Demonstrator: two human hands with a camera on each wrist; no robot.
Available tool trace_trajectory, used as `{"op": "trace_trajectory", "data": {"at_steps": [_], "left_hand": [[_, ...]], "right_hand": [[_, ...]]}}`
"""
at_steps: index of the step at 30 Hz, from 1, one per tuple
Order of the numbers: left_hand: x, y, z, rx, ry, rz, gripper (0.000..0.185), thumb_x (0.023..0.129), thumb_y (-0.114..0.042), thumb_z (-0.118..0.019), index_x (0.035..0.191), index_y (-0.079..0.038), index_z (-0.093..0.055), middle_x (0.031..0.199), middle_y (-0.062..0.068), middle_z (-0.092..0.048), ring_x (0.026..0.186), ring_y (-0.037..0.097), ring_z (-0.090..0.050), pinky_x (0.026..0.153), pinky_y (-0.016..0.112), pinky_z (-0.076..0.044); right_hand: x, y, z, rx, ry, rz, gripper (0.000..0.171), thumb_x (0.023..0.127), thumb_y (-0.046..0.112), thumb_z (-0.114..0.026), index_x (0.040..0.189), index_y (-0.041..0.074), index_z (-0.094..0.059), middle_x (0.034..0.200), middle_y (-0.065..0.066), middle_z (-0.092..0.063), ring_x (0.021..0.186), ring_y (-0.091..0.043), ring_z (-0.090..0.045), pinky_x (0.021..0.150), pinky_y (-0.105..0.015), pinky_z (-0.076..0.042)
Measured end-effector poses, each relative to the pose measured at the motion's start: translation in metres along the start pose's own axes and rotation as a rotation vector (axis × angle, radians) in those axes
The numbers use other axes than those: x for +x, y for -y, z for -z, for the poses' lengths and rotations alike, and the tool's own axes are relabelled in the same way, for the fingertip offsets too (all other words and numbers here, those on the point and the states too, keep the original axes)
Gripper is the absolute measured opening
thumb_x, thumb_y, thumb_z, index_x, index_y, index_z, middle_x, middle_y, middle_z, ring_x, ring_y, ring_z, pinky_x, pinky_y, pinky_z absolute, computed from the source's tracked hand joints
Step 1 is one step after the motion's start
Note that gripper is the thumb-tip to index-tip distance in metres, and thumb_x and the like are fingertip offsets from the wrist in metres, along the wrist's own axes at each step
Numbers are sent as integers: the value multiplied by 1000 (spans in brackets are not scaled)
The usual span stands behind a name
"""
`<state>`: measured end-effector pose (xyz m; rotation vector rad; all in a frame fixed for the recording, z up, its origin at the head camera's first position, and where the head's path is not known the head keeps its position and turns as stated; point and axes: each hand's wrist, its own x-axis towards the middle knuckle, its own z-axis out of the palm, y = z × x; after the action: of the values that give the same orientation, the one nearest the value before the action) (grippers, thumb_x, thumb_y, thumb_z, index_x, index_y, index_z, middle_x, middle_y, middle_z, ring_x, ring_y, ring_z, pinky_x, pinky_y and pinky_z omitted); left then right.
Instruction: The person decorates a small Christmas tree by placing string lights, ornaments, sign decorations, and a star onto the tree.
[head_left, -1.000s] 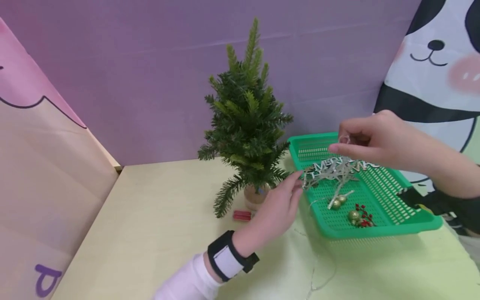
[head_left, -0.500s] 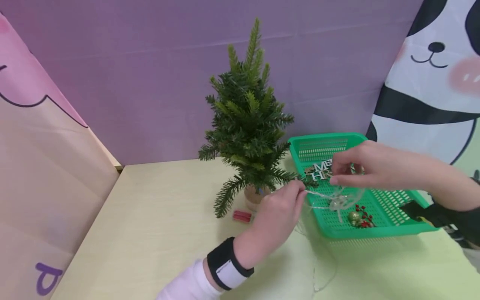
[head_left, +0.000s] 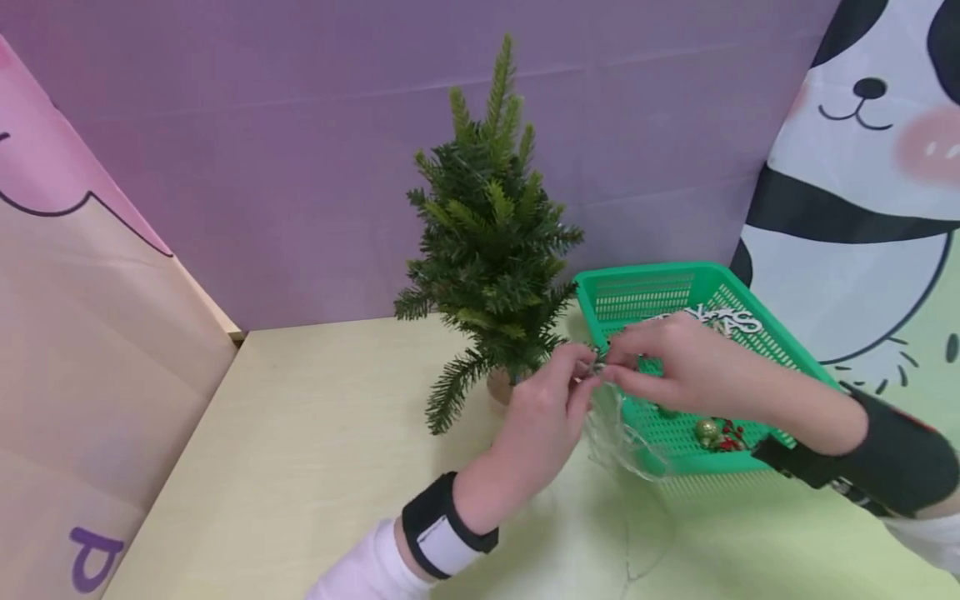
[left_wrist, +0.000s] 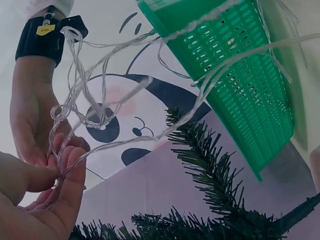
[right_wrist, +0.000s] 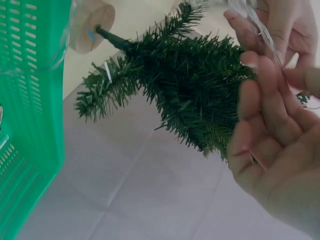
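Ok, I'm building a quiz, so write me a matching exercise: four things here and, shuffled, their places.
1. bushy green artificial tree
2. thin translucent wire string
3. green plastic mesh basket
4. small round gold ball

A. beside red berries
B. in a round wooden base
C. held by left hand and right hand
D. on the pale table, right of the tree

Pairs: 1-B, 2-C, 3-D, 4-A

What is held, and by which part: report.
The left hand and right hand pinch thin, clear, looped wire at a gathered spot; whether it's an end cannot be told.
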<state>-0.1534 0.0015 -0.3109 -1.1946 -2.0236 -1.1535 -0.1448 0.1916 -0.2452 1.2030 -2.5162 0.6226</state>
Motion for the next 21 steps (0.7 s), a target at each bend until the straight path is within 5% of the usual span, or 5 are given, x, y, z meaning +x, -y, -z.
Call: {"op": "trace_trajectory", "data": {"at_steps": [8, 15, 21], "left_hand": [[-7, 0, 6, 19, 12, 0, 25, 86, -9, -66, 102, 0, -48, 80, 9, -68, 64, 13, -66, 60, 3, -46], [-8, 2, 7, 123, 38, -145, 21, 86, -11, -65, 91, -4, -45, 75, 2, -62, 63, 10, -63, 62, 1, -43], [-9, 3, 9, 196, 12, -255, 17, 85, -12, -65, 91, -3, -53, 77, 2, -62, 66, 8, -62, 68, 3, -45]], "right_hand": [[1, 0, -1, -1, -78, -52, 24, 85, 5, -65, 77, 27, -59, 62, 21, -49, 45, 11, -35, 48, -11, -35], [6, 1, -9, 42, -109, -69, 20, 88, 8, -64, 80, 25, -59, 62, 21, -48, 49, 5, -36, 46, -14, -35], [6, -2, -10, 67, -10, -168, 20, 92, 11, -59, 76, 23, -57, 56, 19, -43, 42, 6, -35, 43, -18, -37]]}}
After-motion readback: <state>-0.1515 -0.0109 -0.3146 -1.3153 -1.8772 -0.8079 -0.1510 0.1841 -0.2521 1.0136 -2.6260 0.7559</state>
